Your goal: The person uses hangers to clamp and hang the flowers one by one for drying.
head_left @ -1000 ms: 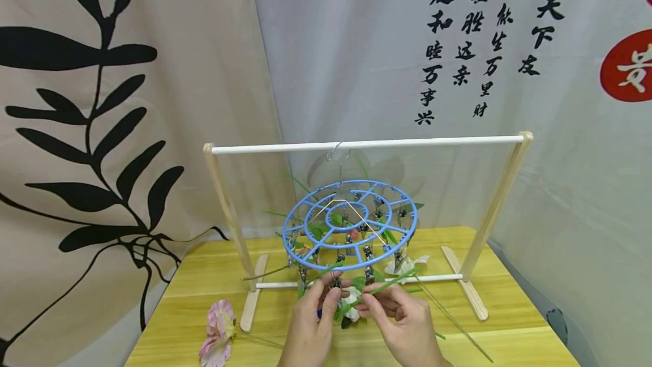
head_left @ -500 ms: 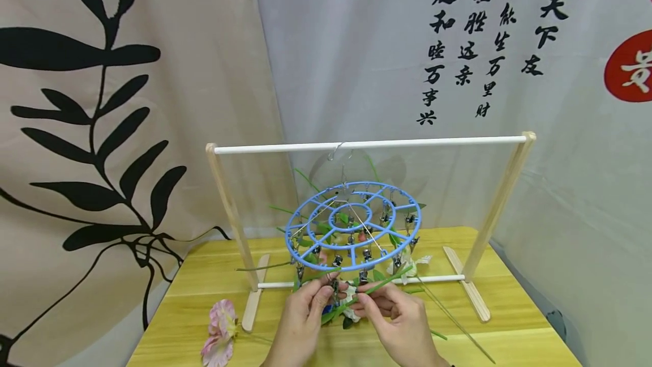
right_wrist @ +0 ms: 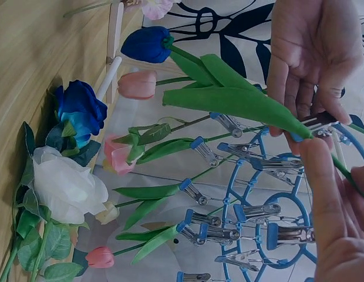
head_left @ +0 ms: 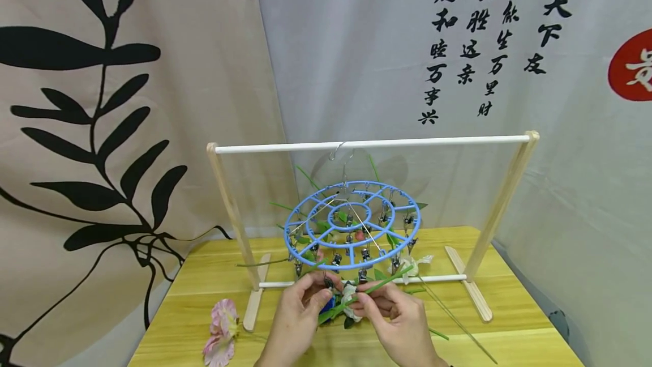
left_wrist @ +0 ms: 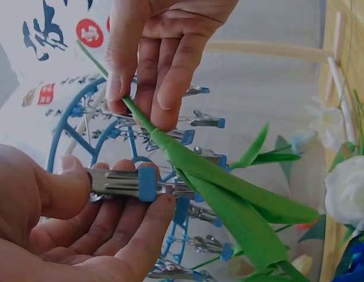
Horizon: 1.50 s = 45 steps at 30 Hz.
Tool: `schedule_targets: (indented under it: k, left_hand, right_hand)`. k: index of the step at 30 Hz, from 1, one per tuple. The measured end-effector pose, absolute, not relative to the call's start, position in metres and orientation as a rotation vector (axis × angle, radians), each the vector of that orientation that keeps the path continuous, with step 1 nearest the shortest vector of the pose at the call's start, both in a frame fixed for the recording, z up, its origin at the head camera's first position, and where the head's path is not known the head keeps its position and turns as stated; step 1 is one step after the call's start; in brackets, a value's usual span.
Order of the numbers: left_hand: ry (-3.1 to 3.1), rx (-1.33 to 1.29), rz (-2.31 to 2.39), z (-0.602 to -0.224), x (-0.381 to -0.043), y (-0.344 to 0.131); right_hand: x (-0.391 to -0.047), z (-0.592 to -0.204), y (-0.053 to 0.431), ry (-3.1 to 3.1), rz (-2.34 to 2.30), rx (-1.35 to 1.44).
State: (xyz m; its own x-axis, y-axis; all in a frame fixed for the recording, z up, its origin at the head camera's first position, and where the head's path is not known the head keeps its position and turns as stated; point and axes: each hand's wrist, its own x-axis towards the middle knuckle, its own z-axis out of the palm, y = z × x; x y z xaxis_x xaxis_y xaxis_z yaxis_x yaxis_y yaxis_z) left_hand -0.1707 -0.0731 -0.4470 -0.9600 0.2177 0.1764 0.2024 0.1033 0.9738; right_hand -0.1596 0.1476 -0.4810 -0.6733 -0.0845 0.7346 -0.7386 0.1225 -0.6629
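My left hand [head_left: 299, 315] pinches a metal clip [left_wrist: 120, 183] with blue tips between thumb and fingers, below the front rim of the blue round hanger [head_left: 351, 268]. Beside it, my right hand [head_left: 399, 317] pinches the green stem of a blue artificial tulip [right_wrist: 145, 44]. That stem crosses close to the clip's tips; whether it lies between them I cannot tell. The tulip's broad leaves [left_wrist: 229, 200] and its blue head point downward, toward the table. Other clips on the hanger hold pink and pale tulips by their stems, heads down.
A wooden stand with a white top bar [head_left: 407, 142] carries the hanger by its hook. On the yellow wood-grain table [head_left: 178, 310] lie a pink flower [head_left: 221, 330] at left, a white rose [right_wrist: 70, 185] and a blue rose [right_wrist: 81, 111]. Printed curtains hang behind.
My left hand has shifted slightly left with the clip, showing more of the blue tulip below. The hanger swung a little to the right. My right hand stays nearly still on the stem.
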Motion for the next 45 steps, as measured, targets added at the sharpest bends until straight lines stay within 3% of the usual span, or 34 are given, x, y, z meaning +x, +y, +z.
schedule_targets:
  k: [45]
  left_hand:
    - [2.381, 0.326, 2.377, -0.455, -0.171, -0.056]
  right_hand:
    - [-0.16, -0.481, 0.141, -1.8, 1.692, 0.859]
